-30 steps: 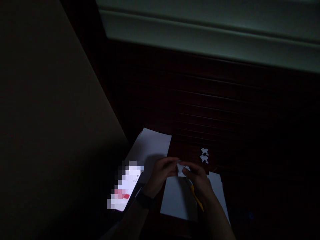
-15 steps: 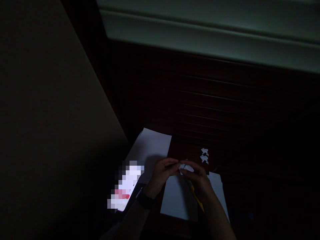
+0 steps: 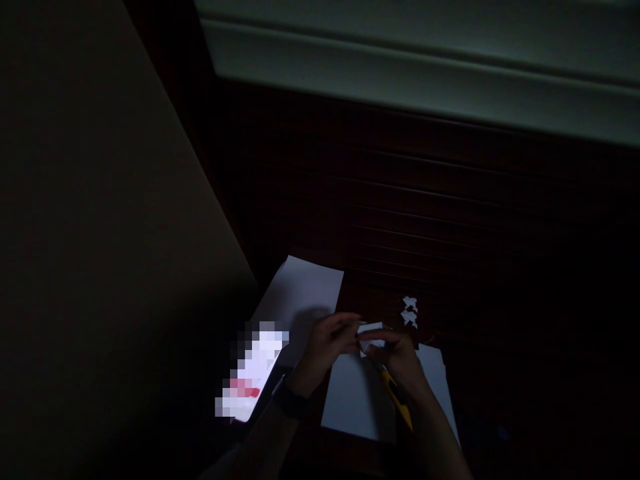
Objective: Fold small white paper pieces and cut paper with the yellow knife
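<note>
A small folded piece of white paper [image 3: 371,327] is held up between my two hands. My right hand [image 3: 400,357] pinches it from the right, thumb below and fingers across its front. My left hand [image 3: 325,343] has its fingertips closed at the paper's left edge, while its index finger reaches out above; the exact contact is dark. Beneath my right hand lies a yellow-handled tool [image 3: 401,408], apparently scissors, partly hidden by the hand and forearm. It rests on a white paper sheet [image 3: 357,400].
Two small folded white paper pieces [image 3: 409,312] lie beyond my right hand. A larger white sheet [image 3: 313,283] is at the back left, near a lit phone-like screen [image 3: 255,373], partly blurred. Another sheet [image 3: 437,373] lies right. A pale wall [image 3: 125,233] borders the left.
The folded paper has turned and now shows a flatter, straight-edged face. My left index finger has lifted slightly, and my right hand has shifted, showing more of the yellow handle.
</note>
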`<state>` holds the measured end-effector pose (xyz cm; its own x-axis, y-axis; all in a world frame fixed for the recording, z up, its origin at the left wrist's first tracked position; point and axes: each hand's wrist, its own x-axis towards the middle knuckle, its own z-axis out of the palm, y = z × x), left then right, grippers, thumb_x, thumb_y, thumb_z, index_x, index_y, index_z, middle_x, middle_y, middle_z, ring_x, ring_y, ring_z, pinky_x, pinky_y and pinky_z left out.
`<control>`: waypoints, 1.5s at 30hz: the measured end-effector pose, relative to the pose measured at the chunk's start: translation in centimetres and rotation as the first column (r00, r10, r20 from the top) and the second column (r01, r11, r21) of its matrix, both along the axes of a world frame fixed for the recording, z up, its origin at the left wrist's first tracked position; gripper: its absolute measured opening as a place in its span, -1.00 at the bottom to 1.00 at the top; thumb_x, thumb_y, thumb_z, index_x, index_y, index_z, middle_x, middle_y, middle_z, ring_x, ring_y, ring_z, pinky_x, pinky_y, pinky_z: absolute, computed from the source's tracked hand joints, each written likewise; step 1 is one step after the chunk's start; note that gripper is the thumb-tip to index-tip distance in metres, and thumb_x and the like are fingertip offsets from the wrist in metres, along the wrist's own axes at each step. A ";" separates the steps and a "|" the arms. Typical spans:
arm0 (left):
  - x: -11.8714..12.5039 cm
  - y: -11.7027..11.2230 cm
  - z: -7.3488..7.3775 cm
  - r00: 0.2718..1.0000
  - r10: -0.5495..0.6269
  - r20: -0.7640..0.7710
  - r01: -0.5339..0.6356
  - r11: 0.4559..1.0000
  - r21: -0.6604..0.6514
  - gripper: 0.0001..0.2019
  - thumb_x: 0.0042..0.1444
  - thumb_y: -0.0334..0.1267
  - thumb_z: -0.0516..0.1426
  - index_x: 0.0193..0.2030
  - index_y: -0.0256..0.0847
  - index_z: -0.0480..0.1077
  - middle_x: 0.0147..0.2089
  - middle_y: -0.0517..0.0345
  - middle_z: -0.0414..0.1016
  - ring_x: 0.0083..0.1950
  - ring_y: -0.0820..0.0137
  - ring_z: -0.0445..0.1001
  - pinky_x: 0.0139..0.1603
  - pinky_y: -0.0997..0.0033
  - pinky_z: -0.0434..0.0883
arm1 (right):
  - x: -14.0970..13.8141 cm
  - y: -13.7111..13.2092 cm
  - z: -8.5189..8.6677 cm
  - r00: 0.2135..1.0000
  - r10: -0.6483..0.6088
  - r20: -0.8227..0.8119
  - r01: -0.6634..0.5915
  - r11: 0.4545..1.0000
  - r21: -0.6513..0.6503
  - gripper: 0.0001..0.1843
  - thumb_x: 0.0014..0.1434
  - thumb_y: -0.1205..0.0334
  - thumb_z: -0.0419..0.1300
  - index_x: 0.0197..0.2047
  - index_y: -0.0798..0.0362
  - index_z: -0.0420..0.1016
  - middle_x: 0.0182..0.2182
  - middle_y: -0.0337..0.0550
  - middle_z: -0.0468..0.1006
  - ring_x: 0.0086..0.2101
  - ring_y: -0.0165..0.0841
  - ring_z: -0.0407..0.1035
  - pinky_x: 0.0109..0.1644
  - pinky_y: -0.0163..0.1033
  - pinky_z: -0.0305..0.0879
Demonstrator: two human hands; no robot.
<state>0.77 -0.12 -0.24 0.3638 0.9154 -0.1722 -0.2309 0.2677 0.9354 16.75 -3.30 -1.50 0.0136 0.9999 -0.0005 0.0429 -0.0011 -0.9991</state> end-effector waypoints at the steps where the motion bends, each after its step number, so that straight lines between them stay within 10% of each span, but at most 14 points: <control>1: 0.1 0.0 -0.1 1.000 0.006 -0.018 -0.006 1.000 -0.005 -0.69 0.01 -0.13 0.19 -0.16 -0.29 0.45 -0.22 -0.01 0.52 -0.25 0.27 0.52 -0.24 0.29 0.48 | 0.0 0.0 0.1 1.000 0.005 0.007 -0.005 1.000 0.000 -0.79 -0.07 0.28 0.32 -0.28 -0.05 0.61 -0.23 -0.12 0.57 -0.20 -0.20 0.41 -0.12 -0.14 0.28; 30: 1.0 -0.2 -0.4 0.991 0.109 -0.078 -0.104 0.992 0.073 -0.77 -0.02 -0.18 0.20 -0.33 -0.34 0.51 -0.28 -0.08 0.57 -0.30 0.26 0.53 -0.34 0.38 0.46 | -1.2 -0.1 -1.0 0.989 -0.002 -0.151 0.000 1.000 -0.011 -0.88 -0.05 0.19 0.33 -0.38 -0.01 0.60 -0.15 -0.10 0.54 -0.18 -0.22 0.41 -0.11 -0.15 0.29; 45: 1.1 0.0 -1.0 0.975 0.164 -0.151 -0.135 0.973 0.186 -0.80 0.01 -0.22 0.17 -0.31 -0.30 0.53 -0.20 -0.10 0.57 -0.17 0.20 0.52 -0.23 0.34 0.45 | -1.1 -0.4 -1.2 0.990 -0.006 -0.141 0.002 1.000 -0.027 -0.87 -0.10 0.18 0.35 -0.48 0.04 0.54 -0.44 -0.17 0.52 -0.38 -0.32 0.38 -0.26 -0.20 0.29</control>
<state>1.88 -0.15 -1.23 0.2005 0.9783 -0.0515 -0.0949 0.0717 0.9929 15.60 -3.65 -2.72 0.0154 0.9995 -0.0290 -0.0986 -0.0273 -0.9948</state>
